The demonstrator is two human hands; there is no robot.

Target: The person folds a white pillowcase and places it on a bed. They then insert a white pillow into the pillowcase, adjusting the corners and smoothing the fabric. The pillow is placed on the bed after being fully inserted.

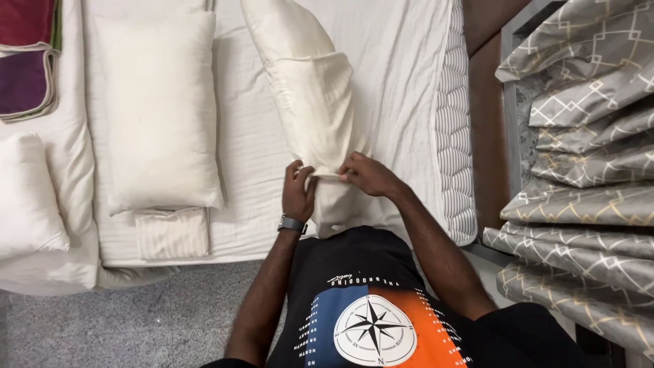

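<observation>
White sheets cover a bed (402,61) that fills the top of the view, with speckled grey floor (136,320) below it. At far left a folded red and purple blanket with pale trim (26,58) lies on the bedding, and under it sits a small cream cushion (24,194). Next comes a plump cream rectangular pillow (158,109), its lower end resting on a folded striped cream cloth (172,232). Near the middle, a long cream pillow half inside a cream pillowcase (310,95) runs from the head of the bed down to the person's chest. The left hand (298,192), a dark watch (291,224) on its wrist, has its fingers curled tight on the pillowcase's open edge; just beside it the right hand (368,176) pinches the same edge. At far right hang grey curtains with a pale lattice pattern (586,157).
</observation>
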